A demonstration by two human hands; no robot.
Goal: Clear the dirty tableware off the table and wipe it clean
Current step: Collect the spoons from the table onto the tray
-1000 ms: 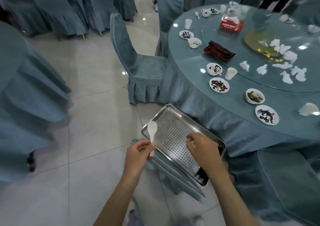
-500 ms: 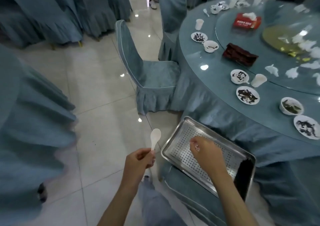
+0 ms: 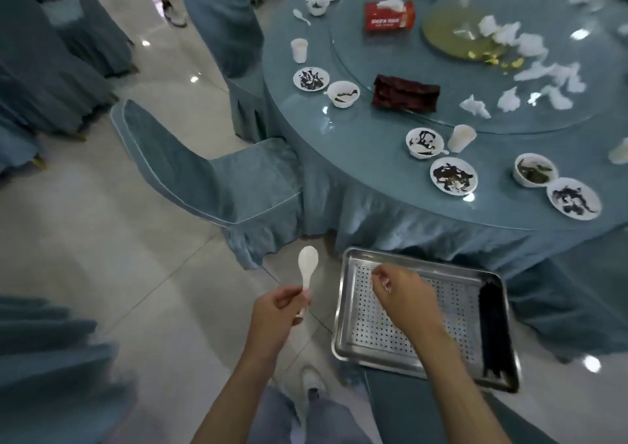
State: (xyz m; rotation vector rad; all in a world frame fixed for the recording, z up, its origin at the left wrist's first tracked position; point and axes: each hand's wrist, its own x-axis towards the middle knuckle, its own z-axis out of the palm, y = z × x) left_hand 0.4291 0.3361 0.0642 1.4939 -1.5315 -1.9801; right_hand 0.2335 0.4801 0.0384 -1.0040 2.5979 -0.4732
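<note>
- The round table [image 3: 367,158] is strewn with soiled plates [image 3: 453,175] and bowls [image 3: 343,93].
- The perforated tray [image 3: 373,331] is set beside it, lower down.
- The right hand [image 3: 404,297] is curled over the tray; any hold cannot be told.
- A white spoon [image 3: 307,267] is pinched upright by the left hand [image 3: 275,318].

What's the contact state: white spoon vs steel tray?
Apart. Head view: spoon, pinched in the left hand, hangs left of the tray rim, with floor tile visible between them.
</note>
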